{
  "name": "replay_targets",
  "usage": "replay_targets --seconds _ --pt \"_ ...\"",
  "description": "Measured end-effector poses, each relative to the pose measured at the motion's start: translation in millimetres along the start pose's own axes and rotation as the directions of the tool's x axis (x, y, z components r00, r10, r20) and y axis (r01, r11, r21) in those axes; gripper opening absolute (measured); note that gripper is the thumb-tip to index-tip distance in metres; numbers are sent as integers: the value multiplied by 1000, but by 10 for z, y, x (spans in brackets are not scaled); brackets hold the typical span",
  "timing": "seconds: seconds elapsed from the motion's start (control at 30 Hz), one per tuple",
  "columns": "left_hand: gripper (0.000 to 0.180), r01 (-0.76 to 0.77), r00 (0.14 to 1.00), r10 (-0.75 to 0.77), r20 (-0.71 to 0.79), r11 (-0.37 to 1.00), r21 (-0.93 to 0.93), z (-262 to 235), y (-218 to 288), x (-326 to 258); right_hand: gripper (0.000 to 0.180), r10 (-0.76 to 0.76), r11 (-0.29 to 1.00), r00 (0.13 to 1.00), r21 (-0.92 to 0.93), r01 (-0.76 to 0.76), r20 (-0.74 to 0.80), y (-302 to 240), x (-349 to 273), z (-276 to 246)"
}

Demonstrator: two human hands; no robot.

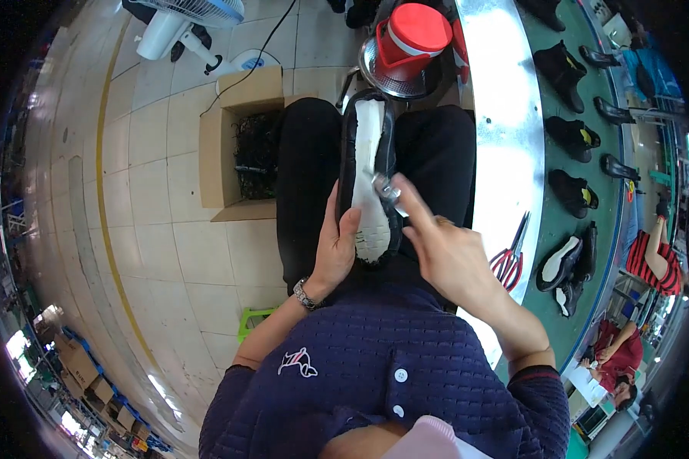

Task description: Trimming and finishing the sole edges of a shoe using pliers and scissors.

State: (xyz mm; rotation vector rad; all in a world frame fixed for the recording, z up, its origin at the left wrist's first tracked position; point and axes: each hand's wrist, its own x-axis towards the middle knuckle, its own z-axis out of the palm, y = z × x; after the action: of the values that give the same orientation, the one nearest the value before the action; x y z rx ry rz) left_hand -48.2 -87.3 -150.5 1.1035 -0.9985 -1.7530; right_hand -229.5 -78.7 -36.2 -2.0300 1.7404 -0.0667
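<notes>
— Main item, and where?
— One black shoe with a long white underside (pixel 371 222), underside up, held above the lap, between black-trousered thighs (pixel 310 191).
— Grips?
— Left hand (pixel 334 251): clasped on the shoe's left side. Right hand (pixel 453 258): fingers closed on a small shiny metal tool (pixel 387 190) over the underside; contact, cannot tell.
— Alongside?
— Red-handled scissors (pixel 507 268) on a shiny metal bench (pixel 507 115), right; open brown cardboard box (pixel 211 157), left.
</notes>
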Motion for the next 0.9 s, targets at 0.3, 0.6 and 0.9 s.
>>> replay_targets --seconds 0.3,0.6,0.9 --pt "62 -24 1000 23 7 996 89 -84 72 34 74 -114 948 930 242 208 -351 17 282 -223" --pt "76 169 982 -163 100 984 -57 -245 306 233 71 -117 969 959 184 167 -256 141 637 -320" --pt "109 401 883 -360 301 912 -83 -62 514 921 63 -2 990 996 139 15 -93 290 765 -319"
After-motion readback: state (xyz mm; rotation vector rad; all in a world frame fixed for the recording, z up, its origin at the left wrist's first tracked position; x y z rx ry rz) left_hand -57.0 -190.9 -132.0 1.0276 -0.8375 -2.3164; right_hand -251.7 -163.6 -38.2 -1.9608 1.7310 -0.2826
